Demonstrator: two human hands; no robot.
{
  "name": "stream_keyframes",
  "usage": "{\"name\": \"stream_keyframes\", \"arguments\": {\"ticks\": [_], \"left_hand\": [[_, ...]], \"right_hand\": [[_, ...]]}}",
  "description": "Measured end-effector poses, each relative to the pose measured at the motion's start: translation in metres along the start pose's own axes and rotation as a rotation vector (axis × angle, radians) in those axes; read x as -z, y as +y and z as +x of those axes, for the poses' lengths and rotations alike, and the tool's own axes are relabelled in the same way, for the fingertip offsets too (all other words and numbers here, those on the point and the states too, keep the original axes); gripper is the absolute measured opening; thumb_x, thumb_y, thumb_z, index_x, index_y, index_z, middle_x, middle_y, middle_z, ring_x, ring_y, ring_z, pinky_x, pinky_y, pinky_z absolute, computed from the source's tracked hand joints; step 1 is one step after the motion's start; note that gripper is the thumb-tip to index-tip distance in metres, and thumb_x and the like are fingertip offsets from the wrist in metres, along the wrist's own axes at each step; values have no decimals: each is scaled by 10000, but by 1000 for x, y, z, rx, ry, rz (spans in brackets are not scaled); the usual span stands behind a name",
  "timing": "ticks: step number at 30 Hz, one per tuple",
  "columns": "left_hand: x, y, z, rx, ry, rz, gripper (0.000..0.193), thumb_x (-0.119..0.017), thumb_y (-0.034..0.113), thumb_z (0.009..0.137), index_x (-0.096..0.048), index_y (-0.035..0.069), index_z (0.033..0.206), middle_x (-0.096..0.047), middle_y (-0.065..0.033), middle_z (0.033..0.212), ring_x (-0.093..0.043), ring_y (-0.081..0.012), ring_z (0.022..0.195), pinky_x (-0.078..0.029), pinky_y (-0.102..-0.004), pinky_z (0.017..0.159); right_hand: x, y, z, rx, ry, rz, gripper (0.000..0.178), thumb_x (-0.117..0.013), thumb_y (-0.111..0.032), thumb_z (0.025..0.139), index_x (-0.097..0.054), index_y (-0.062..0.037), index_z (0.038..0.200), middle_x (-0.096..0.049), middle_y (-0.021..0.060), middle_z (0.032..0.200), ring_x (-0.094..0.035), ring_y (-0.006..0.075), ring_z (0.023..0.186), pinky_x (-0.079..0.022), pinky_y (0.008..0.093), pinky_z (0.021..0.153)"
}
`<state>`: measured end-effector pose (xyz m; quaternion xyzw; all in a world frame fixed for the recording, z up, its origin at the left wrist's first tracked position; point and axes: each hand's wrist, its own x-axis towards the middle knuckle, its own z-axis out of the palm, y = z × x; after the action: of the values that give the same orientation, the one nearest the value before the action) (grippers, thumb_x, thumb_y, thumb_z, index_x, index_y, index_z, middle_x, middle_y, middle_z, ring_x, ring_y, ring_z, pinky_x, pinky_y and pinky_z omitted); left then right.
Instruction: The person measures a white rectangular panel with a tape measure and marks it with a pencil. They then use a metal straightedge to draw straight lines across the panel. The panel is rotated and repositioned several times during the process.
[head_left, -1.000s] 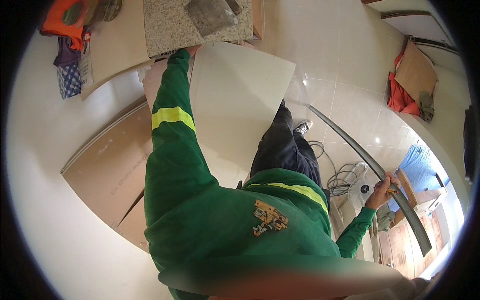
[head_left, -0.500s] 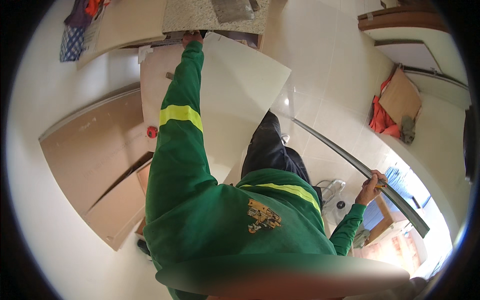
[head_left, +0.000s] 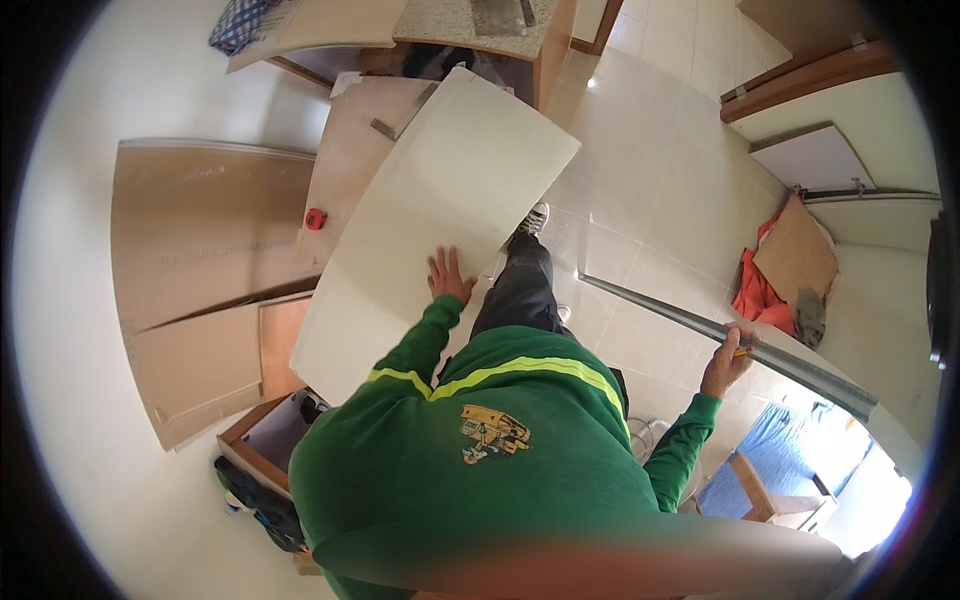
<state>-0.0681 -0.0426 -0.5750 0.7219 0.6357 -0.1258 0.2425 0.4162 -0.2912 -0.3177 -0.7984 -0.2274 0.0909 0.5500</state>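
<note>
My left hand (head_left: 450,277) lies with fingers spread on a large off-white board (head_left: 430,220), near the edge closest to me. Out to my right, my right hand (head_left: 728,364) is closed around a long grey metal channel (head_left: 690,322), which slants down from the hand toward the floor tiles. A thin yellow-orange stick (head_left: 742,351), perhaps a pencil, shows by the same fingers. Left of the board, a red tape measure (head_left: 316,219) rests on a pale work surface, with a metal square (head_left: 384,129) farther back, partly covered by the board.
Brown sheets (head_left: 210,230) lean on the left wall. Below them stands a wooden drawer box (head_left: 270,435) with dark bags beside it. A speckled stone slab (head_left: 450,28) tops the far cabinet. Red cloth and a wooden panel (head_left: 795,250) lie at right, near a blue-covered piece (head_left: 750,455).
My left hand has come back from under the stone slab and now lies on the board. The board has shifted and turned, uncovering the metal square. My right hand still holds the channel.
</note>
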Motion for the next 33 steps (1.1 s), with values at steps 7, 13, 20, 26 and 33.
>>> {"name": "stream_keyframes", "arguments": {"ticks": [7,13,20,26,33], "left_hand": [[-25,-54,-72,-28,-83,-146,944,-750,436,922,-241,160,1667,-122,-208,1732,-165,-458,1574,-314,-561,1234],[-25,-95,-69,125,15,-596,851,-678,509,967,-352,66,1616,-423,-296,1577,-402,-448,1470,-366,-514,1213],[-69,-105,-119,412,412,-1004,731,-739,254,958,-412,86,1590,-610,-235,1390,-653,-319,1194,-553,-409,982],[-97,-100,-145,717,558,-1215,705,-722,172,930,-443,61,1569,-652,-219,1294,-663,-276,1107,-555,-395,927],[-132,-82,-187,1088,745,-1289,731,-740,197,923,-433,36,1566,-675,-143,1114,-654,-222,965,-558,-367,840]], "right_hand": [[-29,10,0,172,-154,-159,121,-644,-120,1034,-604,-15,990,-549,20,915,-502,135,875,-446,296,836],[-98,-20,73,213,-452,-123,231,-689,-207,1025,-609,-2,958,-547,43,858,-512,154,793,-471,320,756],[-225,-56,160,313,-478,-256,449,-738,-354,979,-597,27,1171,-694,186,1018,-680,292,958,-529,416,847],[-334,-86,229,398,-612,-331,528,-713,-394,978,-547,36,1237,-700,295,1115,-682,461,1060,-526,486,909],[-455,-120,301,448,-692,-421,705,-742,-451,944,-515,95,1327,-682,334,1186,-659,480,1158,-520,486,966]]}}
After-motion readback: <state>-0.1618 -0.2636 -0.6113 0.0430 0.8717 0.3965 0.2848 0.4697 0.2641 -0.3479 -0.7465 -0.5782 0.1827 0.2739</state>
